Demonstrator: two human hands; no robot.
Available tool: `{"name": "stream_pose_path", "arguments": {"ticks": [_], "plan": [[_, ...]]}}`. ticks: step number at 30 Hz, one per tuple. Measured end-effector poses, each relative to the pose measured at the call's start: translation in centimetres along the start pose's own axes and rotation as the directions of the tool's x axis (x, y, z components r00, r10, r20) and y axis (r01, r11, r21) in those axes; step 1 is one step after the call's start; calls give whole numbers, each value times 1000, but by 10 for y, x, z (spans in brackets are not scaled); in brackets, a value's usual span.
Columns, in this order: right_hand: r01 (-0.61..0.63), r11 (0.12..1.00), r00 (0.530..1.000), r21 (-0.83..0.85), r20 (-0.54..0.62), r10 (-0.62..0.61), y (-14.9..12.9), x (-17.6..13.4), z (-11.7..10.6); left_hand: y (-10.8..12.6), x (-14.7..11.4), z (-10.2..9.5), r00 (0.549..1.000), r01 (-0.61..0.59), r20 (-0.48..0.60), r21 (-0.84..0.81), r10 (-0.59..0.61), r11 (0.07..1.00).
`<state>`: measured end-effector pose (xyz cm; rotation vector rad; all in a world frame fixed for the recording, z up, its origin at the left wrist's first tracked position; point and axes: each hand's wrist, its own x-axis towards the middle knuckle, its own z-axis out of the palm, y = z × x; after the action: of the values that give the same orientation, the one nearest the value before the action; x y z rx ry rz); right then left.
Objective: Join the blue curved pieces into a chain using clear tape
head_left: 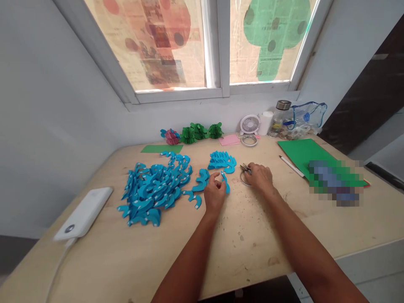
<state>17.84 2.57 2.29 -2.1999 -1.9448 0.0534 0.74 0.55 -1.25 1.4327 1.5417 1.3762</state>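
- Left hand (215, 191), centre of frame: fingers curled beside a blue paper piece (226, 183); contact area hidden, so could not tell whether it gripped.
- Right hand (261, 176), right of centre: fingers over a metallic ring-shaped object (245, 178), mostly covered; grasp could not be told, nor the object's exact kind.
- Blue piece stood between the hands on the tabletop (240, 252); a large blue pile (158, 185) lay left of centre, its lower pieces hidden by overlap.
- Both forearms were cut off by the bottom edge; white cable (59, 267) ran out at lower left.
- Item on the green sheet (304, 153), right of frame, was pixelated and unidentifiable.
- Contents of the clear bag (309, 113), upper right, were hard to make out; its blue mark was illegible.
- Window coverings (121, 27), top of frame, bore newspaper-like print, too small to read.
- White device (90, 210), left: round dark mark, undecipherable.
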Motion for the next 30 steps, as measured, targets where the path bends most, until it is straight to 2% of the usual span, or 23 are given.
{"name": "stream_pose_path", "arguments": {"ticks": [2, 4, 6, 7, 8, 10, 12, 13, 15, 17, 18, 20, 23, 26, 28, 30], "plan": [[-27, 995, 998, 99, -58, 33, 5, 3, 2, -1, 0, -2, 999, -50, -12, 169, 53, 984], [-64, 961, 987, 269, -126, 101, 12, 9, 4, -1, -1, -3, 992, -118, -16, 294, 129, 949], [-105, 858, 959, 504, -178, 221, 18, 15, 4, 0, -1, -5, 969, -227, -11, 350, 246, 909], [-110, 766, 940, 633, -184, 287, 21, 17, 5, 2, -2, -5, 949, -297, 12, 358, 314, 885], [-102, 638, 921, 763, -170, 351, 23, 20, 5, 5, -3, -4, 924, -371, 53, 359, 378, 856], [-66, 289, 894, 955, -72, 442, 26, 23, 5, 12, -6, -1, 859, -511, 190, 346, 475, 787], [-23, -29, 882, 999, 34, 470, 28, 25, 4, 20, -10, 7, 786, -614, 344, 332, 514, 716], [-1, -139, 879, 990, 67, 472, 29, 25, 4, 24, -13, 12, 749, -652, 413, 328, 518, 683], [46, -268, 878, 962, 89, 471, 30, 25, 3, 29, -16, 24, 695, -705, 504, 334, 514, 626], [77, -335, 889, 939, 87, 450, 32, 26, 3, 30, -18, 37, 667, -732, 552, 356, 501, 582], [84, -357, 898, 930, 85, 432, 33, 26, 3, 29, -19, 43, 667, -732, 560, 371, 492, 571], [82, -385, 916, 919, 82, 393, 35, 27, 4, 26, -20, 52, 681, -722, 548, 387, 487, 574], [55, -376, 934, 925, 85, 347, 37, 27, 4, 23, -20, 54, 718, -682, 476, 330, 508, 653], [28, -333, 947, 943, 81, 310, 33, 25, 3, 24, -17, 45, 794, -571, 371, 185, 482, 800], [12, -281, 961, 960, 66, 268, 29, 23, 2, 25, -14, 38, 862, -455, 293, 82, 414, 887], [-6, -224, 978, 975, 53, 204, 23, 20, 0, 26, -12, 32, 905, -345, 262, -9, 335, 939]]}}
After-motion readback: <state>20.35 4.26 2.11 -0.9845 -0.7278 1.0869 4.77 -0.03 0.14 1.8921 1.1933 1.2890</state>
